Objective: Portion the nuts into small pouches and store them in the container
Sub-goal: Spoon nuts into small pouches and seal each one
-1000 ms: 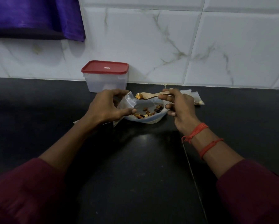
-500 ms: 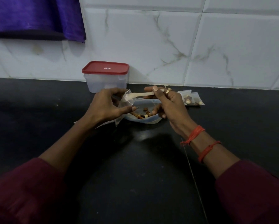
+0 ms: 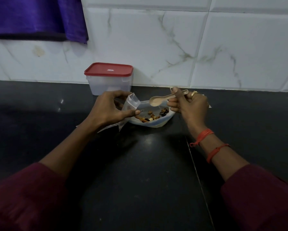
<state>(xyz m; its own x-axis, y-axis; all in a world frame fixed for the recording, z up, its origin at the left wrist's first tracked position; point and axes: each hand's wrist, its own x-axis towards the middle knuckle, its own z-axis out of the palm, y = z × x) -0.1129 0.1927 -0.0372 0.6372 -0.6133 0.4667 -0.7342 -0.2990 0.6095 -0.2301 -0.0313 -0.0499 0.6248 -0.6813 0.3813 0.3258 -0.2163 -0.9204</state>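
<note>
Nearest to us: maroon sleeves (image 3: 31,194) at both bottom corners, bare forearms reaching forward over a black counter (image 3: 140,172). A thin seam (image 3: 198,172) runs across the counter under the right forearm. Two bands of red threads (image 3: 204,136) sit on the right wrist.

Left hand (image 3: 108,109): fingers and thumb curled round a small pouch (image 3: 131,103) of clear plastic, thumb on the near face, fingers over the top and far side. The pouch is off the counter, mouth end up, just beside the left rim of the bag. We can't tell what's inside it. Some flat plastic edges (image 3: 106,128) stick out from under this hand, lying on the counter.

Right hand (image 3: 191,108): pinching the handle of a pale spoon (image 3: 158,100) between thumb and curled fingers. There's a ring (image 3: 194,93) on one finger. The spoon is roughly level, bowl pointing left and hovering above the bag, near the pouch but not touching it. The bowl looks empty.

Between the hands: a clear bag (image 3: 156,125) rests on the counter, top open, with a thin layer of mixed nuts (image 3: 148,117) at the bottom.

Further back, left of centre: the container (image 3: 109,85), translucent, red lid (image 3: 108,69) on, standing against the wall, just behind the left hand.

Behind everything is a white marbled tiled wall (image 3: 173,39), with a purple cloth (image 3: 36,17) hanging at top left.
</note>
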